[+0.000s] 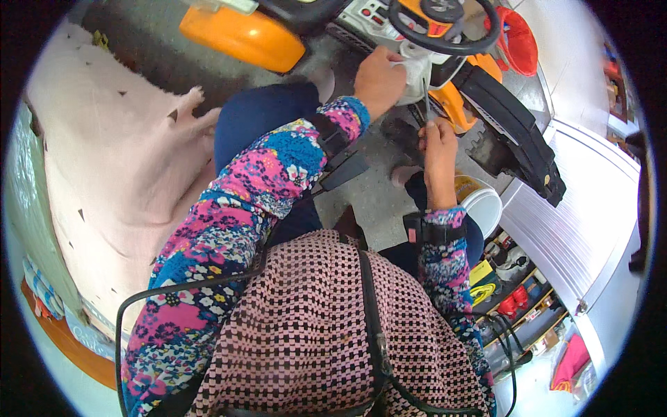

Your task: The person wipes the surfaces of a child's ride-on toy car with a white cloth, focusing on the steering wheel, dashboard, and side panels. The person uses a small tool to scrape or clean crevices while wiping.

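A ride-on machine, likely a lawn tractor, with a black steering wheel (444, 26) stands before me. Below the wheel is its pale grey steering column housing (417, 78). My left hand (380, 81) rests against the housing's left side, fingers bent; whether it grips anything is hidden. My right hand (440, 151), lower and to the right, pinches a thin metal rod-like tool (427, 99), perhaps a screwdriver, whose upper end reaches the housing. To the left of the column is a grey panel with red switches (371, 14).
An orange fender (242, 39) lies upper left, beside a pink cloth (120, 156). A black plastic cover (513, 125) extends at the right. A white-lidded bucket (482, 211) stands near my right forearm. Open shelves (521, 307) hold several goods; a red basket (518, 41) is upper right.
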Tool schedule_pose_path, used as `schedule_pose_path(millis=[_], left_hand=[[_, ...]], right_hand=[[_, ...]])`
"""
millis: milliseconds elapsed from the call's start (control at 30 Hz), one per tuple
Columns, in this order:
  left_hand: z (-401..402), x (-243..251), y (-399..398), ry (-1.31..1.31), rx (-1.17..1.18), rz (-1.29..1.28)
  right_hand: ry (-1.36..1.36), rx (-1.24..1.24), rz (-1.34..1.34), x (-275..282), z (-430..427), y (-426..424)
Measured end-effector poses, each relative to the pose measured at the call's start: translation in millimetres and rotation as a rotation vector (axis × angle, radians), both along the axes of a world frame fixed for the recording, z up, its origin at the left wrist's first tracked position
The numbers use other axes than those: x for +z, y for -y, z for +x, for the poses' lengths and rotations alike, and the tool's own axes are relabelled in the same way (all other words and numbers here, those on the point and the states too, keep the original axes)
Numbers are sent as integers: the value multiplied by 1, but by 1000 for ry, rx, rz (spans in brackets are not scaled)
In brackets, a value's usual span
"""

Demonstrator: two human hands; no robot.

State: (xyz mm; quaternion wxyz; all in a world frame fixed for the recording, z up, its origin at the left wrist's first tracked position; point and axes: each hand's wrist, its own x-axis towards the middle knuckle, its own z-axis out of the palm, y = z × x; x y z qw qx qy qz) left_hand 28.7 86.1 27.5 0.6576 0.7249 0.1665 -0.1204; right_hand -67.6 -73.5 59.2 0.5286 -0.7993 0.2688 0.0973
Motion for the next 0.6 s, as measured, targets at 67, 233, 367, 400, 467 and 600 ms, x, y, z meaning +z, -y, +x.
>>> schedule_pose_path(millis=[67,233,367,400,467,600], left_hand=[[10,-7,0,100,53,50],[28,-18,1,362,89,180],[23,-24,-10,457,-195,635],[21,-26,-16,411,-198,587],[22,-34,-21,434,-163,637],[43,-55,-43,399,-89,641]], right_hand=[[-10,-23,-9,8,-12,9],[83,43,-189,16,-26,33],[349,101,-396,27,-7,29],[383,87,-420,31,0,27],[469,114,-449,44,16,29],[501,-27,-488,65,39,39]])
